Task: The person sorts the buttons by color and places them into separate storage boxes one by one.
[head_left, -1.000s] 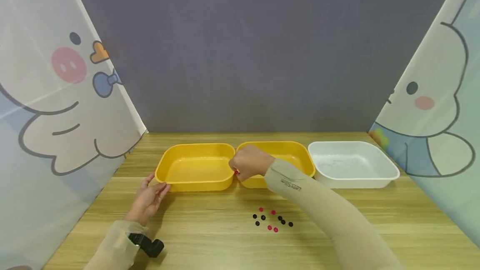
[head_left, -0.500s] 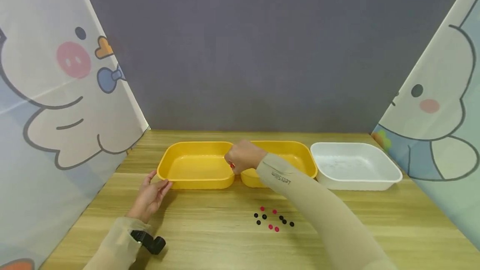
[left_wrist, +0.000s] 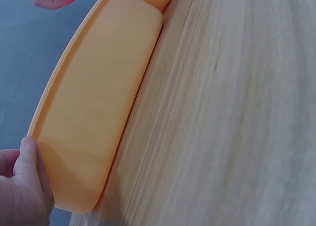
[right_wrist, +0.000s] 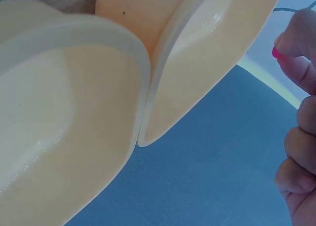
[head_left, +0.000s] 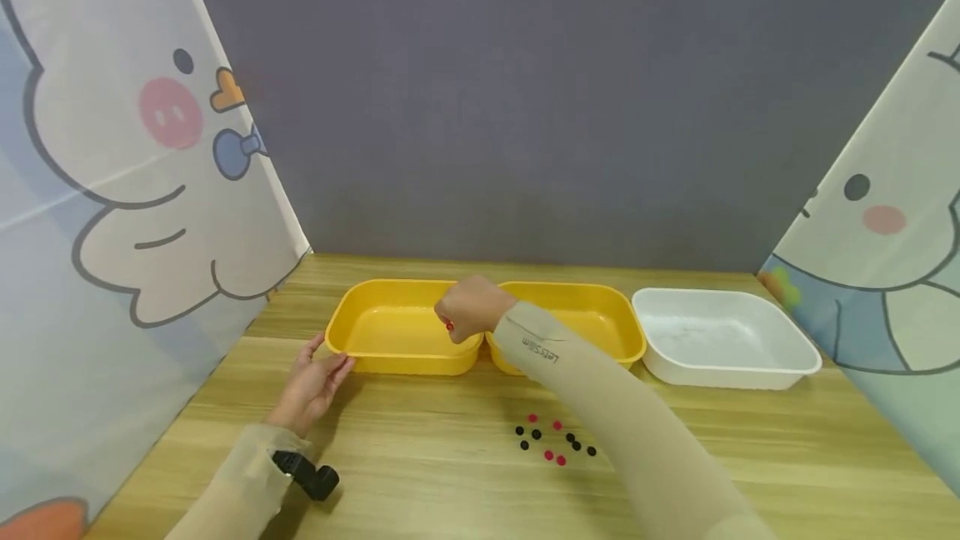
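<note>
My left hand (head_left: 309, 386) holds the front left corner of the left yellow tray (head_left: 412, 363), with the thumb (left_wrist: 28, 154) against the rim in the left wrist view. Above the right end of that tray is my right hand (head_left: 472, 307), fingers curled. Between its thumb and forefinger it pinches a small pink disc (right_wrist: 275, 53), which looks like a button. Several loose pink discs (head_left: 549, 455) and black discs (head_left: 536, 434) of similar size lie on the table in front of the trays.
A second yellow tray (head_left: 600, 340), partly hidden by the right forearm, stands right beside the first. To its right is a white tray (head_left: 731, 375). All stand on a wooden table (head_left: 420, 457) before a grey back wall (head_left: 510, 107), with printed cloth panels at both sides.
My right hand has moved left with the pink disc, from between the yellow trays to over the left tray. The left hand keeps its hold. The head view has shifted slightly.
</note>
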`<state>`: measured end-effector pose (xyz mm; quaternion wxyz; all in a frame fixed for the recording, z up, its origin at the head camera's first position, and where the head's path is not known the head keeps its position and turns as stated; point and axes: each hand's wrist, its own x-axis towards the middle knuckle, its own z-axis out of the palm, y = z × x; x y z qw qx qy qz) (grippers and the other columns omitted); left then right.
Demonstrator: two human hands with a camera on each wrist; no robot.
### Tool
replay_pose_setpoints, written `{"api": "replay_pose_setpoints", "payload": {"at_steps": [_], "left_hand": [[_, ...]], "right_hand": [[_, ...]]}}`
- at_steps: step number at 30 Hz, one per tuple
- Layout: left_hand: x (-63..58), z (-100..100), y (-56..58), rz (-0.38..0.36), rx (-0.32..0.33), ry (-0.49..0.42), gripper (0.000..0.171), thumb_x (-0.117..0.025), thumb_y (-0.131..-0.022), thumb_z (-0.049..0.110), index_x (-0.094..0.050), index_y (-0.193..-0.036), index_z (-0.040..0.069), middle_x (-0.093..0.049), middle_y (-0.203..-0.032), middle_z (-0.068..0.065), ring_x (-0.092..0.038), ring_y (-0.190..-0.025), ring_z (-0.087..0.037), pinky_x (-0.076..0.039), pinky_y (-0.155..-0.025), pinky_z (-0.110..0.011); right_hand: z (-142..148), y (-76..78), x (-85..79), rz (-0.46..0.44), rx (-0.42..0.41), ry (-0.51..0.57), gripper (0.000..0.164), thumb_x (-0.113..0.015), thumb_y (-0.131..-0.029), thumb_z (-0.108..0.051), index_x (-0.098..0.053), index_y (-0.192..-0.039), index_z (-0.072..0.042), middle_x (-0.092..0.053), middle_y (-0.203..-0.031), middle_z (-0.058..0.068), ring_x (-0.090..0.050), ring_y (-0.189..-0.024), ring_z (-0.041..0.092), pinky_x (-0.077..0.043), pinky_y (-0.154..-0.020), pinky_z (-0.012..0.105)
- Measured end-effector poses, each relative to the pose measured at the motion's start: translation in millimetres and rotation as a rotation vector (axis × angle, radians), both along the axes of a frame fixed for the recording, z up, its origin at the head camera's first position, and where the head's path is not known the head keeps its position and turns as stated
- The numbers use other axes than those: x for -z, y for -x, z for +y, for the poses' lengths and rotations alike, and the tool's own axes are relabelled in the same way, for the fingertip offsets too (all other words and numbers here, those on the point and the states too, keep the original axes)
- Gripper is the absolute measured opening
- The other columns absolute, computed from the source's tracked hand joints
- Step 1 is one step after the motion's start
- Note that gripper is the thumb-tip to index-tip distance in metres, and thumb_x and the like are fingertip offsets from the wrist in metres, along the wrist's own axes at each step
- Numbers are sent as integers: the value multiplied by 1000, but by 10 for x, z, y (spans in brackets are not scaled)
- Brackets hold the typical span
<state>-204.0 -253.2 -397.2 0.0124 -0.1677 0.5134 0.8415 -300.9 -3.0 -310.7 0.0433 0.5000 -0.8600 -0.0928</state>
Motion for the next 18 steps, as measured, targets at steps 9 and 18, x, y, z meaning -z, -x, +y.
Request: {"api": "replay_pose_setpoints", "payload": {"at_steps": [9, 18], "left_hand": [[32, -19, -1, 6, -10, 20, 76, -37, -99, -8, 10, -153, 16, -32, -130, -13, -63, -80, -2, -48, -89, -15], [29, -3, -6, 14, -2, 32, 76, -37, -99, -8, 11, -153, 15, -30, -134, -15, -63, -80, -2, -48, -89, -14]], "right_hand": [[-101, 113, -2, -16, 62, 8, 18, -67, -80, -14, -56, -68, -20, -49, -62, -10, -42, -56, 6, -35, -48, 18], [-134, 224, -13, 90, 20, 65, 3, -64, -79, -17, -67, -80, -16, -63, -73, -9, -52, -59, 7, -46, -53, 22]]}}
